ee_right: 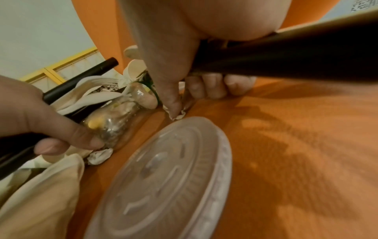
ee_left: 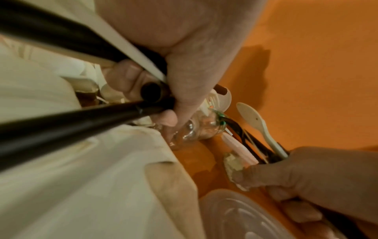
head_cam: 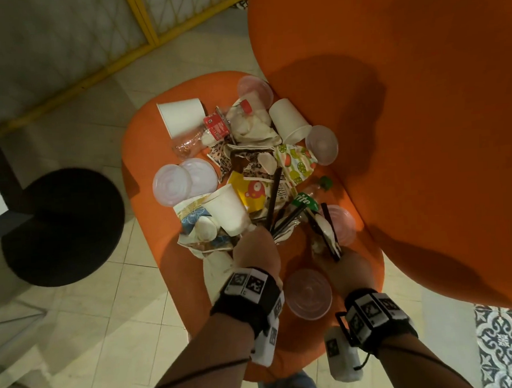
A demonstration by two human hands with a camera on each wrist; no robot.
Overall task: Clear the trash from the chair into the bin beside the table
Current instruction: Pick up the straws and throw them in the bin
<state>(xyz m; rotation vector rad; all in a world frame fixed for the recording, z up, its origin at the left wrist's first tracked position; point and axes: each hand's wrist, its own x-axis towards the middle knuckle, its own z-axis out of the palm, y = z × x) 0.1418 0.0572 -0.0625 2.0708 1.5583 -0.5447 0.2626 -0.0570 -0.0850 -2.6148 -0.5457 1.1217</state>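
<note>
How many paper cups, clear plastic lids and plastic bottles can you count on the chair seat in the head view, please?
White paper cups: 3
Clear plastic lids: 6
Plastic bottles: 2
Total: 11
A white item beside the left hand is unclear, so it is not counted.
</note>
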